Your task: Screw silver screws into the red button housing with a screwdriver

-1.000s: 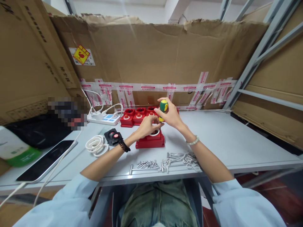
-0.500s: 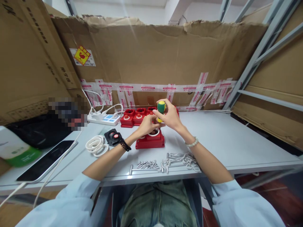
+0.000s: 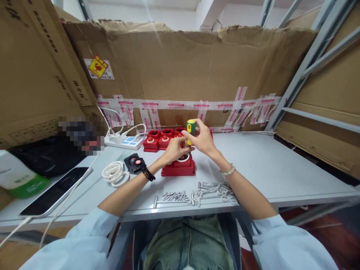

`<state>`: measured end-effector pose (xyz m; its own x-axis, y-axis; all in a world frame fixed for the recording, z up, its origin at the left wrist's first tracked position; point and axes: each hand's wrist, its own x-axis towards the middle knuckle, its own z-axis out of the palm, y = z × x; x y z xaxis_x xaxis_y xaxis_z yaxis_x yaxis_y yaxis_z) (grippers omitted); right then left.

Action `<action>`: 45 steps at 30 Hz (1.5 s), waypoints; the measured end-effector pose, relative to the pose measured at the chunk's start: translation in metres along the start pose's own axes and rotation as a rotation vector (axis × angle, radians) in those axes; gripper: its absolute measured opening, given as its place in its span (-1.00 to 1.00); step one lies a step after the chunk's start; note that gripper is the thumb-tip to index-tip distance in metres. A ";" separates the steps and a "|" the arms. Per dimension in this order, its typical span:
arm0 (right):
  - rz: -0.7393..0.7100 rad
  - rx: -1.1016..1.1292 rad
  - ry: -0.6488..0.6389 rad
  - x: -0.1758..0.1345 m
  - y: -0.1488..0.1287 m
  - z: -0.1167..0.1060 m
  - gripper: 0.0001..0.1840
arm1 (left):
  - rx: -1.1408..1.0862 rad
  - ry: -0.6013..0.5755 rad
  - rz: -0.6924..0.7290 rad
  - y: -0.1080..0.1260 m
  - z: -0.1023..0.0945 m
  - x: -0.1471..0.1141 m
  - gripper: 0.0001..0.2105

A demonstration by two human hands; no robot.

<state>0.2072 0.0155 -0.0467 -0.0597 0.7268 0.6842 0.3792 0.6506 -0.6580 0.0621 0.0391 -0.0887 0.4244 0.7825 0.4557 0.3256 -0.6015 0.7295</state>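
Observation:
My right hand (image 3: 204,137) grips the green and yellow handle of an upright screwdriver (image 3: 191,128). Thumb and fingers of my left hand (image 3: 176,149) close round the screwdriver's lower end; its tip is hidden. Directly beneath both hands sits a red housing (image 3: 178,171) with a round opening ringed in white, partly covered by my left hand. Nearer to me lie a pile of loose screws (image 3: 176,196) and a T-shaped metal rod (image 3: 168,201). To their right are more metal rods tangled with white cord (image 3: 215,191).
Several similar red housings (image 3: 165,139) stand in a row behind. Left of my hands are black parts (image 3: 134,163), white rings (image 3: 113,172), a power strip (image 3: 128,141) and a tablet-like device (image 3: 54,191). A cardboard wall (image 3: 180,67) closes off the table's back.
The screwdriver handle has turned, so a yellow patch now faces me, and its top has shifted slightly left. Both hands stay in nearly the same place over the red housing.

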 end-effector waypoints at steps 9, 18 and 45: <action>0.064 0.060 -0.031 0.001 0.005 -0.002 -0.66 | -0.093 -0.195 0.068 -0.006 -0.001 0.003 -0.75; 0.006 0.016 0.008 -0.003 -0.002 0.000 -0.79 | -0.082 -0.053 0.132 -0.004 0.000 0.001 -0.75; 0.054 -0.103 0.024 -0.005 -0.002 -0.009 -0.65 | -0.100 -0.052 0.089 0.003 0.003 0.006 -0.74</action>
<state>0.2149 0.0088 -0.0456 -0.0152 0.7541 0.6566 0.4738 0.5837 -0.6594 0.0685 0.0416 -0.0853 0.4916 0.7160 0.4955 0.2005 -0.6469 0.7358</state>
